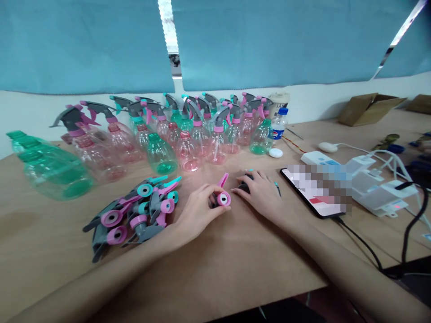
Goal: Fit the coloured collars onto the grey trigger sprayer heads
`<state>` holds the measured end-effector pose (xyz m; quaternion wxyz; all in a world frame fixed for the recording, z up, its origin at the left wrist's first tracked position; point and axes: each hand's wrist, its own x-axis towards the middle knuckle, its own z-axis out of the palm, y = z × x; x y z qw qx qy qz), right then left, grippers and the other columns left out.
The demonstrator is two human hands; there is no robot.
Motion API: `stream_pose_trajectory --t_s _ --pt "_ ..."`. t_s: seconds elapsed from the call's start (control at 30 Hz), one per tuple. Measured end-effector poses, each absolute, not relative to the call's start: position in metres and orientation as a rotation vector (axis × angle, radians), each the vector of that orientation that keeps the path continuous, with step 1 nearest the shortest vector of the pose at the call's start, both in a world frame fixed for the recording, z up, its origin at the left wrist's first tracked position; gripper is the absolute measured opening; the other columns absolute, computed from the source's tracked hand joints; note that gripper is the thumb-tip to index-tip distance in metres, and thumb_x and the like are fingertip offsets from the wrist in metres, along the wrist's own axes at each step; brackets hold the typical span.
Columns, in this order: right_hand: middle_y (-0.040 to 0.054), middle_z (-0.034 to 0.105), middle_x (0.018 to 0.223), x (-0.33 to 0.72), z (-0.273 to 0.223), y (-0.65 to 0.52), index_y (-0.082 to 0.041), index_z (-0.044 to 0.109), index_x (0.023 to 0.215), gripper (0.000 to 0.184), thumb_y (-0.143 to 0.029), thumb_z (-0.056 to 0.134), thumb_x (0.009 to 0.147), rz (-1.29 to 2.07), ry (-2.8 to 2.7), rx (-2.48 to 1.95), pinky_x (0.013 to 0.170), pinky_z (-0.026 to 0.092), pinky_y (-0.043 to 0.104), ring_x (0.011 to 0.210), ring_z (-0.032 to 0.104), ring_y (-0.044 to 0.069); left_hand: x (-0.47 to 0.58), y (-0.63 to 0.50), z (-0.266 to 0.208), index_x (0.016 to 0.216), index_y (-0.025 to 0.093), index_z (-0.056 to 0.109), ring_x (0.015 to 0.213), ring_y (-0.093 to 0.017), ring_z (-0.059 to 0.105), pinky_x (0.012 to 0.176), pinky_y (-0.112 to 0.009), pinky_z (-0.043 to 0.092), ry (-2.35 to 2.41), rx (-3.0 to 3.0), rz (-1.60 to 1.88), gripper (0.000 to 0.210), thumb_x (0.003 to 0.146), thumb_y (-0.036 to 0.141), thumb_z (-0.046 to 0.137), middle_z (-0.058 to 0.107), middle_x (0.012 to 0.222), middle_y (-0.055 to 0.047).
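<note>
My left hand (198, 211) is closed around a pink-and-grey trigger spray head (224, 198), its pink collar facing me and its pink trigger pointing up. Just to the right, my right hand (261, 193) curls over a dark grey spray head (246, 184) with bits of teal, mostly hidden under the fingers. Left of my left hand lies a pile of loose spray heads (138, 220) with pink and teal collars. Beyond both hands stand open bottles, among them a green bottle (162, 154) and a pink bottle (189, 152).
Several bottles with spray heads fitted (218, 139) line the back. Green bottles (54, 170) stand at far left. On the right are a phone (303, 190), a white power strip (367, 184) with cables, a white cap (275, 153), a Pepsi bottle (279, 128) and a cardboard box (368, 110).
</note>
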<state>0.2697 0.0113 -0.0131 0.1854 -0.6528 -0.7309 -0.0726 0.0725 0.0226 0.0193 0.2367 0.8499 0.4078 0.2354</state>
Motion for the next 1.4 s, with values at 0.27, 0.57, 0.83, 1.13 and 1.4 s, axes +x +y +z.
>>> stream_pose_trajectory --t_s 0.27,0.57,0.83,1.13,1.4 --pt "0.0187 0.059 0.115 0.272 -0.011 0.008 -0.014 0.066 0.104 0.038 -0.045 0.061 0.083 -0.34 -1.902 -1.969 0.083 0.042 0.05 0.103 0.053 0.036 0.062 0.015 0.003 0.097 0.022 0.059 0.078 -0.016 0.058 0.066 -0.027 0.046 1.105 2.073 0.795 0.023 0.077 0.025 0.07 0.06 0.093 0.0" --pt "0.0082 0.06 0.101 0.238 0.0 -0.013 -0.017 0.057 0.11 0.021 -0.025 0.054 0.09 0.061 -1.95 -1.162 0.086 0.046 0.033 0.097 0.056 0.019 0.056 0.019 0.001 0.1 0.022 0.059 0.081 -0.015 0.056 0.066 -0.025 0.045 1.058 2.03 0.969 0.019 0.082 0.02 0.065 0.057 0.097 -0.001" --pt "0.0022 0.06 0.076 0.232 0.0 -0.023 -0.015 0.061 0.096 0.011 -0.021 0.054 0.09 0.357 -1.934 -1.131 0.059 0.047 0.022 0.066 0.056 0.012 0.057 0.014 0.004 0.098 0.022 0.06 0.078 -0.014 0.054 0.067 -0.026 0.045 1.055 2.065 0.93 0.02 0.079 0.017 0.066 0.055 0.093 0.0" --pt "0.0016 0.064 0.077 0.232 -0.001 -0.025 -0.015 0.063 0.102 0.017 -0.025 0.055 0.09 0.375 -1.981 -1.174 0.056 0.044 0.02 0.063 0.057 0.01 0.058 0.013 0.005 0.093 0.021 0.059 0.075 -0.014 0.052 0.068 -0.026 0.044 1.087 2.083 0.842 0.021 0.076 0.013 0.067 0.053 0.091 0.001" --pt "-0.0012 0.063 0.069 0.233 -0.005 -0.023 -0.017 0.063 0.106 0.023 -0.031 0.054 0.09 0.393 -1.981 -1.264 0.055 0.042 0.022 0.055 0.055 0.011 0.059 0.015 0.004 0.094 0.02 0.057 0.076 -0.014 0.053 0.067 -0.026 0.043 1.047 2.072 0.768 0.016 0.08 0.02 0.066 0.053 0.094 -0.001"
